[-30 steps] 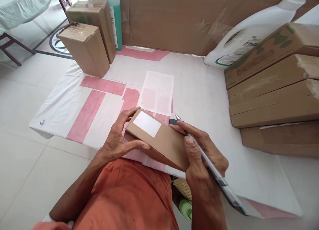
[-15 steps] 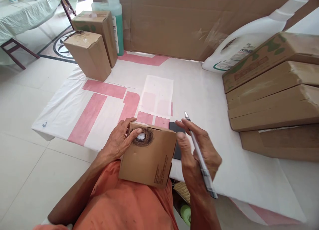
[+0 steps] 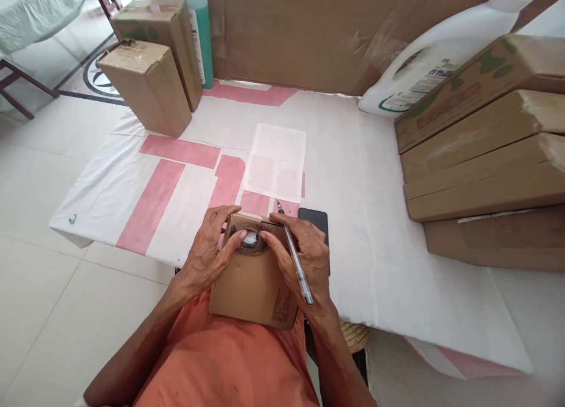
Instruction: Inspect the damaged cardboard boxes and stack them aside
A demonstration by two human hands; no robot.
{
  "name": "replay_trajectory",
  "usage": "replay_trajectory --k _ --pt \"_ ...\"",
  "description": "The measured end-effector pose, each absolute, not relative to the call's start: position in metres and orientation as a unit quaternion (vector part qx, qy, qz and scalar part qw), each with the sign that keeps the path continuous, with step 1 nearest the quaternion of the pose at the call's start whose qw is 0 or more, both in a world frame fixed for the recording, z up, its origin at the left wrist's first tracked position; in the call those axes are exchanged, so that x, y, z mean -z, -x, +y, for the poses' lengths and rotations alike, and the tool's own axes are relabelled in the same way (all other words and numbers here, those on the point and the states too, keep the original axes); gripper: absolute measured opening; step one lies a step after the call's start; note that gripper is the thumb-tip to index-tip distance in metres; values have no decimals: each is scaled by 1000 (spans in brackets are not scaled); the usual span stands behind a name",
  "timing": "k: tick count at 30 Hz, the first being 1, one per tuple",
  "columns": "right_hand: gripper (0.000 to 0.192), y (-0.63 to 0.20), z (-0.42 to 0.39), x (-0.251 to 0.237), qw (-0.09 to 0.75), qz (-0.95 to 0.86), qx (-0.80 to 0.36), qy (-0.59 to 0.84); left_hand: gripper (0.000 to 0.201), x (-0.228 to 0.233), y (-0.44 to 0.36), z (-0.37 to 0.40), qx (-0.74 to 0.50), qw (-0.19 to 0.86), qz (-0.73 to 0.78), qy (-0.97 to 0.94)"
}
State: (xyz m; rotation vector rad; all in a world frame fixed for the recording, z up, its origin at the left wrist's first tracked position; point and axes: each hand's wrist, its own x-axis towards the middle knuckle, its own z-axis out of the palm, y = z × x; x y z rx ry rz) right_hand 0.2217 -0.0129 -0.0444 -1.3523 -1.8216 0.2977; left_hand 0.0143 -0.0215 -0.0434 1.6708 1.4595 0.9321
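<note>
A small brown cardboard box [image 3: 251, 289] is held in front of my orange shirt, at the table's near edge. Dark scribbled rings [image 3: 242, 248] surround a small white patch [image 3: 249, 237] near its top. My left hand [image 3: 214, 242] grips the upper left side, thumb beside the patch. My right hand [image 3: 304, 254] has its thumb at the patch's right side and its fingers over the box's right edge. A pen [image 3: 296, 260] lies between the right hand's fingers, tip pointing away from me. A dark flat phone-like object [image 3: 315, 219] lies partly hidden behind that hand.
A thin white sheet [image 3: 276, 160] lies on the white and pink tablecloth [image 3: 353, 230]. Two cardboard boxes [image 3: 148, 92] and a green liquid bottle [image 3: 203, 42] stand at the back left. Stacked boxes [image 3: 477, 166] and a white jug [image 3: 424, 54] are on the right; a cardboard panel [image 3: 300, 36] rises behind.
My right hand has moved left, carrying the pen, and now rests on the box with its thumb by the white patch. The left hand keeps its hold. The view has shifted slightly.
</note>
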Motion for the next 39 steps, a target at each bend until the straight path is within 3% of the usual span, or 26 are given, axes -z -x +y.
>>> replay_trajectory --k 17,20,24,29,32,39 --pt "21 -216 -20 50 376 -747 -91 540 52 52 -19 -26 -375 366 527 -669" --pt "21 -217 -23 45 411 -731 -112 533 53 54 -21 -27 -392 390 531 -641" --pt "20 -215 -40 23 521 -599 -155 587 52 52 -26 -28 -403 399 533 -627" --pt "26 -213 -64 5 547 -581 -211 565 55 50 -27 -28 -397 397 526 -639" --pt "27 -216 -70 14 531 -618 -258 520 55 50 -25 -29 -395 399 527 -638" --pt "14 -220 -66 29 475 -637 -233 560 58 50 -18 -30 -389 393 537 -637"
